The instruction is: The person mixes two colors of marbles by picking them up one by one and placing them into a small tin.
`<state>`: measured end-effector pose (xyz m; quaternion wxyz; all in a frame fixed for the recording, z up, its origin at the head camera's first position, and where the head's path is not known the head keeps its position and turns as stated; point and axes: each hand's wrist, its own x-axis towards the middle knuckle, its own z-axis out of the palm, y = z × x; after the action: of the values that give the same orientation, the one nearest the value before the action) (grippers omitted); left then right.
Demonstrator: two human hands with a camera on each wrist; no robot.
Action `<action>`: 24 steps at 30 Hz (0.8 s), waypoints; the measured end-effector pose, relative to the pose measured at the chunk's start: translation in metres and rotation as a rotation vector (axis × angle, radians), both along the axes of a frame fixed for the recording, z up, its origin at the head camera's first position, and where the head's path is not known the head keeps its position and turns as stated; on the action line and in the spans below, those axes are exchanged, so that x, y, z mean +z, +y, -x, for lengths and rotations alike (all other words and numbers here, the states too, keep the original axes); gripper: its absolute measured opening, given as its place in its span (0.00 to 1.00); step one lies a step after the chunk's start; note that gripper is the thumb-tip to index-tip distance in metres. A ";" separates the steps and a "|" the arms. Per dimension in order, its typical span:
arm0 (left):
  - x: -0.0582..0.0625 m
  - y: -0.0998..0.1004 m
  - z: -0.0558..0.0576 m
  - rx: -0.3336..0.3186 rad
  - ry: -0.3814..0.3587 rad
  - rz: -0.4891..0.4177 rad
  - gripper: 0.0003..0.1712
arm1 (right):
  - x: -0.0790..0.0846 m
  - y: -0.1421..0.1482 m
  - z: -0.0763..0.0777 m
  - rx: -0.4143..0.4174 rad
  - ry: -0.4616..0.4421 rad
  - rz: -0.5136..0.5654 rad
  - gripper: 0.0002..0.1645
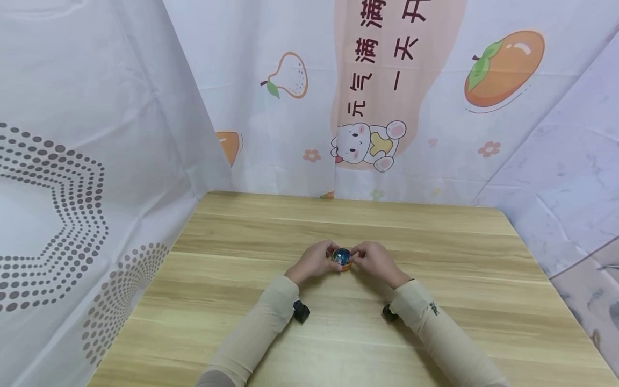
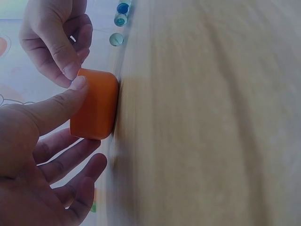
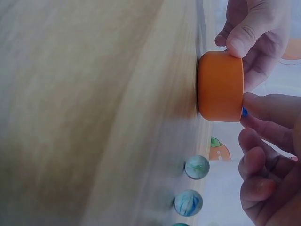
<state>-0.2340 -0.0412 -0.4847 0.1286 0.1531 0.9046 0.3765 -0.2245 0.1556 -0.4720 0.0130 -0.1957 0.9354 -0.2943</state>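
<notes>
A small round orange bowl stands on the table, its inside showing shiny blue in the head view. My left hand holds it from the left; in the left wrist view the thumb lies against the wall and fingers reach round the other side. At the opposite rim, my right hand pinches a small blue marble between thumb and finger. Most of that marble is hidden by the fingertips and the bowl. What lies inside the bowl is too small to make out.
Beside the bowl on the right hand's side, a clear marble with green and one with blue streaks lie in a row with others. Patterned curtains hang behind the wooden table and along its sides.
</notes>
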 end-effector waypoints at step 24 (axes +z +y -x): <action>0.000 -0.001 0.000 0.001 0.001 0.005 0.28 | 0.002 0.000 0.000 0.017 0.001 -0.007 0.08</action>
<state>-0.2343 -0.0420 -0.4850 0.1283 0.1527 0.9057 0.3740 -0.2243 0.1555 -0.4702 0.0157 -0.2036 0.9348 -0.2907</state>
